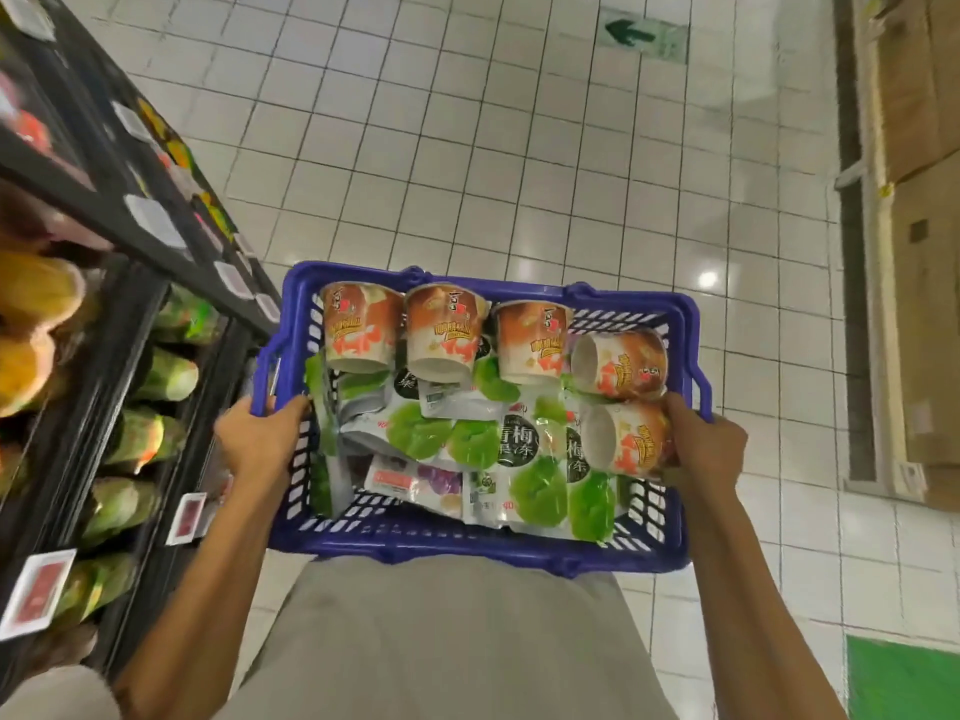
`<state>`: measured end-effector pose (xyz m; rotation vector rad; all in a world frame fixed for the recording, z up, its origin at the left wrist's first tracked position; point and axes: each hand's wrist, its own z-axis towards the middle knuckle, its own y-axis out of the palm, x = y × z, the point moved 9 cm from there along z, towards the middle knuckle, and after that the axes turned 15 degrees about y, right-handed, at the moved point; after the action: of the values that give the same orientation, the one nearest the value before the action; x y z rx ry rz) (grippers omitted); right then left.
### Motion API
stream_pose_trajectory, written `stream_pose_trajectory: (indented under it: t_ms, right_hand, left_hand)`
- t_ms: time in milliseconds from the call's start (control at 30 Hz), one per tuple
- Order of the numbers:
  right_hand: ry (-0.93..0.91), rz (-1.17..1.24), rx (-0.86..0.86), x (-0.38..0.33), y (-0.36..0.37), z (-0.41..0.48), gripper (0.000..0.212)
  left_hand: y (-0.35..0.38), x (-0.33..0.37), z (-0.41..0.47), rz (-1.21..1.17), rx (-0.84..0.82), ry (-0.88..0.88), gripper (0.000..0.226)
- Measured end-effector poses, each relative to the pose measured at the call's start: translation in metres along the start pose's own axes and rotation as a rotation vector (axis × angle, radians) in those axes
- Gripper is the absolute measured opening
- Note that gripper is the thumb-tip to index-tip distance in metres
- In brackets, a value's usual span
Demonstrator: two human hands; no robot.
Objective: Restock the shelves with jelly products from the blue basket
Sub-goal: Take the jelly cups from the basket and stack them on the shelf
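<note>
The blue basket (363,532) sits in the lower middle of the frame, held up in front of the person's body above the floor. Inside it, five orange-and-white jelly cups (447,330) lie on their sides: three in a row along the far wall and two stacked against the right wall. Under and beside them lie flat jelly pouches (519,449) printed with green fruit, and one pouch with purple fruit (415,480) lies near the front wall.

The left hand (260,439) has its grip clamped on the basket's left rim, fingers curled over the edge. The right hand (706,449) has its grip clamped on the right rim, its fingertips just beside the lower of the two cups there.

Black shelves (145,241) run along the left edge of the frame, carrying green and yellow packs and white price tags (150,220). The white tiled floor (519,148) fills the upper middle, with a green arrow sign (644,36) at the top. Cardboard boxes (924,304) stand along the right edge.
</note>
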<state>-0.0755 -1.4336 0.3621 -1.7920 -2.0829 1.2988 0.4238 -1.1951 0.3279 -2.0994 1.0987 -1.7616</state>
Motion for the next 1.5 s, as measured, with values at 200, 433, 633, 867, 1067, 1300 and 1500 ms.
stream_pose_trajectory:
  t_ms: [200,433,633,867,1067,1300,1500]
  right_hand:
    - [-0.009,-0.036,-0.055,-0.135,0.067,0.065,0.04]
    - [-0.123,-0.147,-0.163,-0.326,0.148,0.114,0.036]
    - [-0.218,-0.271,-0.265,-0.472,0.25,0.113,0.033]
    - [-0.476,-0.464,-0.319,-0.661,0.412,0.07,0.031]
    - [-0.699,-0.631,-0.394,-0.8,0.544,-0.005,0.038]
    - [-0.891,-0.955,-0.543,-0.863,0.733,-0.08,0.041]
    - [-1.063,-1.197,-0.695,-0.845,0.903,-0.147,0.034]
  left_hand:
    - [0.077,0.078,0.084,0.052,0.084,-0.02,0.027]
    - [0.127,0.147,0.135,0.079,0.241,-0.122,0.021]
    - [0.155,0.182,0.191,-0.028,0.387,-0.232,0.018]
    - [0.197,0.191,0.282,-0.13,0.554,-0.449,0.021]
    - [0.216,0.221,0.332,-0.185,0.666,-0.659,0.029]
    - [0.256,0.234,0.343,-0.292,0.92,-0.965,0.031]
    - [0.331,0.231,0.349,-0.455,1.182,-1.226,0.026]
